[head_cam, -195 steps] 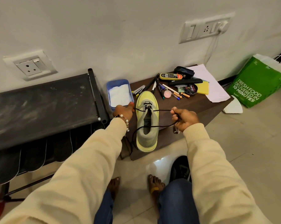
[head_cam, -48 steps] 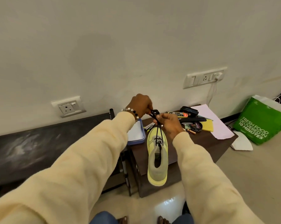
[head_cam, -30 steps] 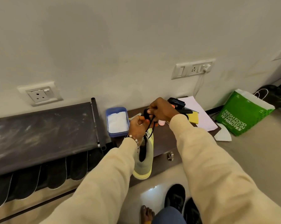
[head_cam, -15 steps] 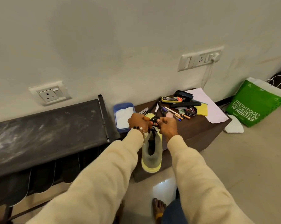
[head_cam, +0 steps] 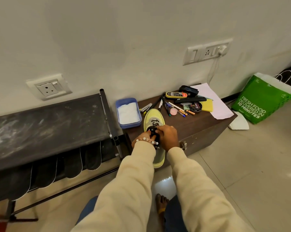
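My left hand (head_cam: 142, 138) and right hand (head_cam: 168, 137) both pinch the limp, probably slippery black lace (head_cam: 152, 130) of the light shoe (head_cam: 154, 117), best gripped close to the knot.

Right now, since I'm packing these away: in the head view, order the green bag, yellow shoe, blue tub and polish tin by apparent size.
1. green bag
2. yellow shoe, partly covered and nearer the camera
3. blue tub
4. polish tin
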